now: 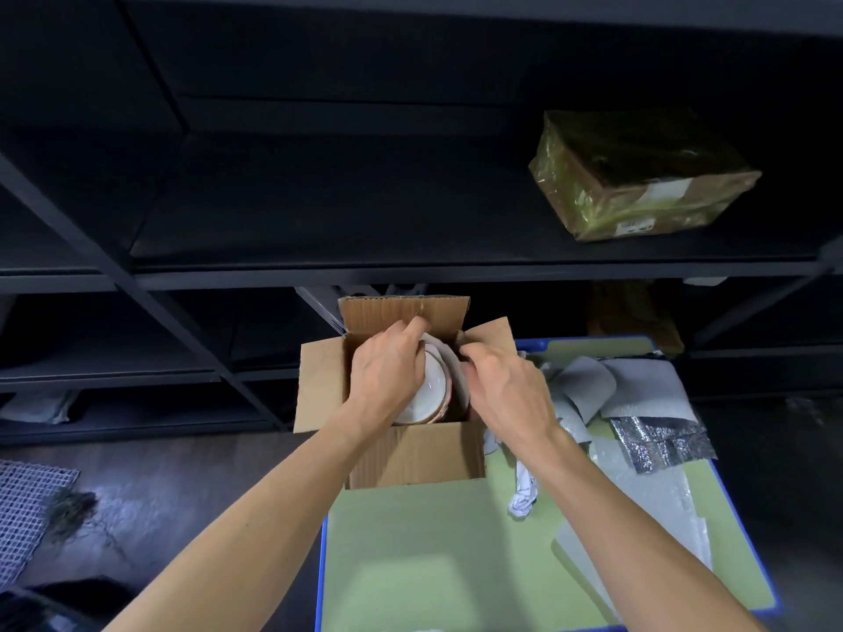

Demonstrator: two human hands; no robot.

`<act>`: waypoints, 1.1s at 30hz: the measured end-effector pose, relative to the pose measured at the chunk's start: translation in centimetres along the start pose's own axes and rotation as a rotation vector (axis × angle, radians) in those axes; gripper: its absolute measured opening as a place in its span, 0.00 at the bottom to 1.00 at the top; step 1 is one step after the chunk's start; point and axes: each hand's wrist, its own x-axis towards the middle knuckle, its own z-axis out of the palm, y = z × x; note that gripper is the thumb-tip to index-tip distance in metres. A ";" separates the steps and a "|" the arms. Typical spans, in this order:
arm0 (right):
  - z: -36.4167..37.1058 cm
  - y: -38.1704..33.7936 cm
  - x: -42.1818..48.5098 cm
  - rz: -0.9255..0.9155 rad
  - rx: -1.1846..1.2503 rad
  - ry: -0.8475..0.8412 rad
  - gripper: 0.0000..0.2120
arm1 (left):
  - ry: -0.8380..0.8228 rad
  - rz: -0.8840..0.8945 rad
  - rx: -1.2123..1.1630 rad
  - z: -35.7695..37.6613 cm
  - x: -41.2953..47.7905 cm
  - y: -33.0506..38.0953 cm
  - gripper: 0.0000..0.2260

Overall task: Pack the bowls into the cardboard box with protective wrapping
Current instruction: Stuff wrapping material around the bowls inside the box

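Note:
An open cardboard box (pixel 413 456) stands on the far left corner of a green table (pixel 433 563), its flaps spread outward. Inside it a white bowl (pixel 431 396) with a red-brown rim stands on edge, with white wrapping sheet (pixel 444 353) behind and beside it. My left hand (pixel 387 371) reaches into the box, fingers curled over the bowl's top edge. My right hand (pixel 506 385) is at the box's right wall and pinches the wrapping sheet beside the bowl. The bowl's lower part is hidden by the box wall and my left hand.
Loose grey wrapping sheets (pixel 606 385), silver foil pieces (pixel 657 442) and bubble wrap (pixel 657 517) lie on the table's right side. A crumpled white scrap (pixel 524 490) lies right of the box. Dark shelving (pixel 410 271) stands behind, bearing a taped parcel (pixel 638 175). The dark floor is at left.

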 end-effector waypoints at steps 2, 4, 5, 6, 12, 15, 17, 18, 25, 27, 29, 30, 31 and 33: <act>-0.9 1.1 -0.8 0.008 0.038 0.002 0.10 | 0.001 -0.004 -0.056 -0.1 -0.5 0.5 0.08; -1.8 2.4 -1.8 0.029 0.070 0.016 0.09 | 0.015 -0.023 -0.107 0.1 -1.1 1.1 0.09; -2.1 3.0 -2.2 0.042 0.094 0.024 0.08 | 0.022 -0.026 -0.122 0.2 -1.4 1.4 0.10; -2.4 3.6 -2.7 0.051 0.123 0.028 0.09 | 0.026 -0.017 -0.127 0.3 -1.7 1.8 0.11; -3.3 6.6 -5.2 0.110 0.220 0.008 0.08 | 0.019 0.054 -0.239 0.5 -2.7 5.7 0.11; -3.4 8.7 -6.6 0.157 0.193 -0.040 0.07 | 0.045 0.089 -0.252 0.7 -4.0 8.7 0.08; -3.5 10.4 -7.8 0.191 0.175 -0.065 0.07 | 0.023 0.133 -0.282 1.1 -5.2 10.8 0.08; -3.5 11.3 -8.4 0.212 0.170 -0.072 0.07 | -0.001 0.164 -0.306 1.6 -5.8 11.8 0.09; -2.4 19.0 -14.6 0.435 0.167 -0.194 0.07 | -0.369 0.273 -0.285 8.0 -10.1 17.3 0.11; -1.8 21.3 -16.7 0.511 0.166 -0.236 0.10 | -0.493 0.265 -0.233 10.3 -10.7 18.3 0.14; -1.2 23.2 -18.5 0.584 0.154 -0.306 0.14 | -0.594 0.247 -0.193 12.0 -11.0 19.3 0.16; -0.9 24.0 -19.3 0.619 0.155 -0.348 0.16 | -0.631 0.232 -0.182 12.8 -11.2 19.9 0.17; -0.7 24.9 -20.2 0.658 0.164 -0.389 0.18 | -0.662 0.223 -0.167 13.6 -11.3 20.6 0.18; -0.2 26.2 -21.6 0.727 0.185 -0.465 0.22 | -0.709 0.204 -0.142 15.0 -11.6 22.0 0.18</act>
